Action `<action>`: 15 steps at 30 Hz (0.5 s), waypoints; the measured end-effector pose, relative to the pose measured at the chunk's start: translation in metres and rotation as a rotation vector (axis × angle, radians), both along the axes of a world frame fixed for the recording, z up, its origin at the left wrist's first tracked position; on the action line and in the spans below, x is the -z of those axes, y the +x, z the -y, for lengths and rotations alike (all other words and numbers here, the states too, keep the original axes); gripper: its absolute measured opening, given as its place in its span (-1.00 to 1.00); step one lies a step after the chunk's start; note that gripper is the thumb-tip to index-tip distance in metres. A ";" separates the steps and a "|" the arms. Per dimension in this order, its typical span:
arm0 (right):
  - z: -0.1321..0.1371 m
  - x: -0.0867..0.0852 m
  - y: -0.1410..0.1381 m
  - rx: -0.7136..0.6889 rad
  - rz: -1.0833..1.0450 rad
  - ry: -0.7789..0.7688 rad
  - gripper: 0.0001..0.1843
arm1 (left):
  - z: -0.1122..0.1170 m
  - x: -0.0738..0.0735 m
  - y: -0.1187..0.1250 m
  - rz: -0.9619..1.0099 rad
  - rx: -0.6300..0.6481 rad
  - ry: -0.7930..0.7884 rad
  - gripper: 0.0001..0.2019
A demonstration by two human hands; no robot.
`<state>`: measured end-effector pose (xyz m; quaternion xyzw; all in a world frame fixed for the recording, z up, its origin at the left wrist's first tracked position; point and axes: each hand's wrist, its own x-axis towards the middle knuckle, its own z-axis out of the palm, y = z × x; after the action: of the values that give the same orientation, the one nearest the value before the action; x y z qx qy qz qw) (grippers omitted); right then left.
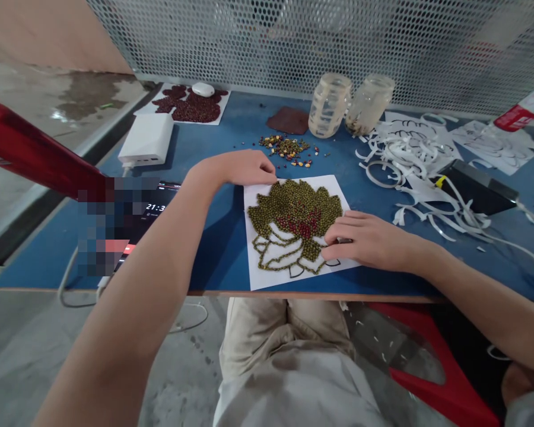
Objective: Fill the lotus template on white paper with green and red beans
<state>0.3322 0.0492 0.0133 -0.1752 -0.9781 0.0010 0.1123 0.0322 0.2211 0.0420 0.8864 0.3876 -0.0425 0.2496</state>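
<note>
A white sheet [258,274] lies near the front edge of the blue table [213,249]. On it a lotus shape [293,207] is filled with green beans and a patch of red beans in the middle; the lower petals are only outlined. My left hand [240,168] rests closed at the sheet's top left corner, fingertips pressed on the paper's edge. My right hand [365,240] lies on the lower right of the lotus, its fingers curled together against the beans; what they pinch is too small to make out.
A loose pile of mixed beans [287,148] lies behind the sheet. Two clear jars [329,105] stand at the back. White paper strips [404,157] and a black box [476,190] are to the right. A white power bank [146,139], a phone [153,210] and another bean picture [189,105] sit left.
</note>
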 end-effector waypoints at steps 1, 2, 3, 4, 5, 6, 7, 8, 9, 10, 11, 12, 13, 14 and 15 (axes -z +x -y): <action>0.000 0.000 0.001 0.005 -0.002 -0.005 -0.58 | -0.001 0.000 0.000 -0.006 0.002 0.001 -0.80; 0.000 0.001 0.001 0.012 -0.010 -0.016 -0.58 | -0.002 0.001 0.000 -0.013 0.003 0.002 -0.79; 0.000 0.001 0.002 0.020 -0.025 -0.034 -0.60 | -0.002 0.001 0.000 -0.018 0.001 0.004 -0.79; -0.001 0.001 0.002 0.030 -0.047 -0.057 -0.64 | -0.003 0.002 -0.001 -0.023 -0.002 0.006 -0.79; -0.001 0.001 0.003 0.042 -0.075 -0.086 -0.68 | -0.003 0.002 -0.001 -0.025 -0.005 0.008 -0.78; -0.002 0.001 0.003 0.058 -0.112 -0.118 -0.72 | -0.003 0.002 -0.001 -0.025 -0.007 0.009 -0.78; -0.002 0.001 0.003 0.074 -0.155 -0.153 -0.76 | -0.003 0.002 -0.001 -0.026 -0.007 0.008 -0.78; -0.003 0.000 0.003 0.092 -0.200 -0.195 -0.80 | -0.003 0.002 -0.001 -0.027 -0.008 0.008 -0.78; -0.003 0.000 0.003 0.112 -0.240 -0.248 -0.83 | -0.002 0.001 0.000 -0.030 -0.009 0.009 -0.78; -0.003 0.000 0.003 0.133 -0.269 -0.309 -0.86 | -0.002 0.001 0.000 -0.033 -0.010 0.010 -0.78; -0.003 0.000 0.002 0.156 -0.284 -0.375 -0.88 | -0.001 0.000 0.000 -0.036 -0.012 0.011 -0.78; -0.002 0.000 0.001 0.180 -0.285 -0.441 -0.88 | -0.001 0.000 0.001 -0.038 -0.014 0.014 -0.78; -0.001 0.000 0.000 0.203 -0.275 -0.501 -0.87 | -0.001 0.000 0.001 -0.038 -0.016 0.016 -0.78; -0.001 0.000 -0.002 0.222 -0.264 -0.549 -0.86 | 0.000 0.000 0.001 -0.036 -0.016 0.018 -0.78; 0.000 0.001 -0.003 0.236 -0.256 -0.581 -0.85 | -0.001 0.000 0.001 -0.034 -0.015 0.017 -0.79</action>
<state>0.3291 0.0491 0.0127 -0.3103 -0.8879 0.2888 0.1788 0.0331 0.2217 0.0420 0.8848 0.3986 -0.0525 0.2356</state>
